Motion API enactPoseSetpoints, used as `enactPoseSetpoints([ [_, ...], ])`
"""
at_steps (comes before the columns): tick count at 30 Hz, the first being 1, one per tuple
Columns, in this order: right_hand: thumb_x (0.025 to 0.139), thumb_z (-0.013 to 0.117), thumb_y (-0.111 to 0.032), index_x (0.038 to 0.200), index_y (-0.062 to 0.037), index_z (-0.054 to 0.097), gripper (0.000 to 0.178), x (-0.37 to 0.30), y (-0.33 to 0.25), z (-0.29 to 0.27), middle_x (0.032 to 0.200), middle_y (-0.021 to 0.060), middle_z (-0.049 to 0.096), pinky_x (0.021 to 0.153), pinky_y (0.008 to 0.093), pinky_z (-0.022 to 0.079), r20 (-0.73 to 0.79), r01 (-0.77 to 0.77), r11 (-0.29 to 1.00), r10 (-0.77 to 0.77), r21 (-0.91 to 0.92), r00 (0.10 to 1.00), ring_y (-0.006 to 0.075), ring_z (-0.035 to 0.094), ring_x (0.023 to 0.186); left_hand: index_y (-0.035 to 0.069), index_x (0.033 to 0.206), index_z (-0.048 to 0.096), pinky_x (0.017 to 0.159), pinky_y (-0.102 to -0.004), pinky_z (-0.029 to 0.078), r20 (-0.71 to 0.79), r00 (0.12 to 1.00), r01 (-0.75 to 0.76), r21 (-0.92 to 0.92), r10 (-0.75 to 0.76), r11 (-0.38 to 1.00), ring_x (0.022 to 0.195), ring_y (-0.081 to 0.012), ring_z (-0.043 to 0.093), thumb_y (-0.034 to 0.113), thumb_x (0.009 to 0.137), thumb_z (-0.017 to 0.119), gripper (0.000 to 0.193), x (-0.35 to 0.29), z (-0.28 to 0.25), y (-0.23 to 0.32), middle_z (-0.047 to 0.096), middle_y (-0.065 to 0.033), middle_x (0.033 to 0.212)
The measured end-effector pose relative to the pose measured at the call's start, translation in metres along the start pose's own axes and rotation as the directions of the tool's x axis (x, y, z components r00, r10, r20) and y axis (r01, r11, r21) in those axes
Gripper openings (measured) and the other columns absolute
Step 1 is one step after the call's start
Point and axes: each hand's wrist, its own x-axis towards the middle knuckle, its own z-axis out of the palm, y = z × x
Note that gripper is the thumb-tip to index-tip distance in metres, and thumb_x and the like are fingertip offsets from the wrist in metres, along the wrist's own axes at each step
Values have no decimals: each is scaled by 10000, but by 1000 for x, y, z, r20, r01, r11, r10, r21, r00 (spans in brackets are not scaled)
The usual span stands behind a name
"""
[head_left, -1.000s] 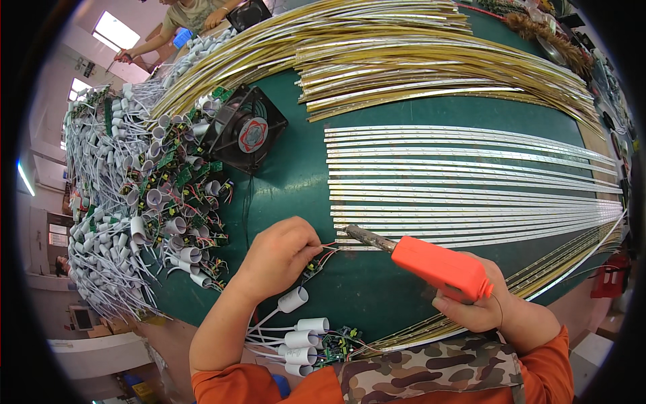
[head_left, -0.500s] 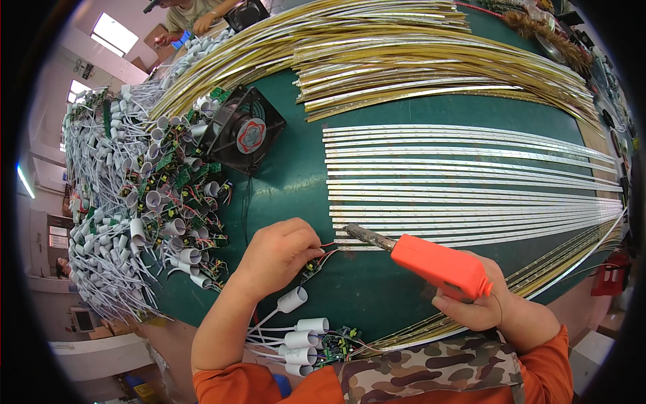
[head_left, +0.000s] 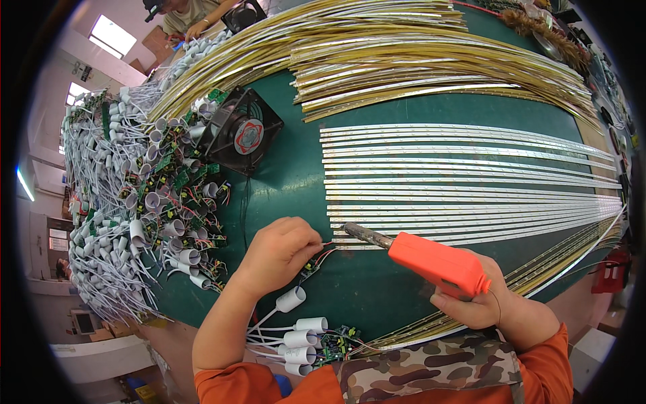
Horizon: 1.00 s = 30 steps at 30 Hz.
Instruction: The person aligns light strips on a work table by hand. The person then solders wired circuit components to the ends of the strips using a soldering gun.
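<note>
My left hand [head_left: 281, 254] is closed in a pinch on a thin red wire [head_left: 328, 244] beside the left ends of the LED strips [head_left: 464, 190]. The wire belongs to a small green circuit board [head_left: 309, 271], partly hidden under my fingers, with a white plastic cap [head_left: 291, 299] near it. In my right hand [head_left: 479, 296] is an orange soldering gun [head_left: 437, 264], its dark tip pointing left over the ends of the lower strips. Whether the tip touches a strip is too small to tell.
Several white caps with boards [head_left: 306, 338] lie near my body. A big heap of them [head_left: 134, 195] covers the left side, beside a black fan [head_left: 243, 131]. Bundles of yellow-backed strips [head_left: 431, 67] lie at the back. Across the table sits another person [head_left: 192, 17].
My hands and the soldering gun have hardly moved. At the far left, the other person has leaned further into view, head lower.
</note>
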Motion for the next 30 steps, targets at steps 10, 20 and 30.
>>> enactPoseSetpoints([
  [10,775,711,-60,1235,41,534,503,3,-2,2,1115,171,632,792,333,523,10,30,999,-30,-42,999,291,658,923,63,821,633,600,-379,467,-118,989,-60,205,85,977,687,-270,580,14,707,701,141,1,13,11,580,-67,721],
  [20,784,699,-60,1232,33,539,485,8,-3,5,1117,162,634,785,333,527,44,34,996,-30,-78,999,289,658,912,53,835,629,590,-383,465,-102,983,-125,216,150,968,681,-268,580,10,664,705,192,1,13,6,570,-65,714],
  [30,786,689,-58,1235,23,541,479,11,-2,9,1058,143,647,738,330,527,26,47,998,-46,-39,999,278,659,846,42,842,622,611,-392,463,-99,980,-152,207,175,967,681,-275,574,4,661,695,198,1,14,4,560,-72,718],
])
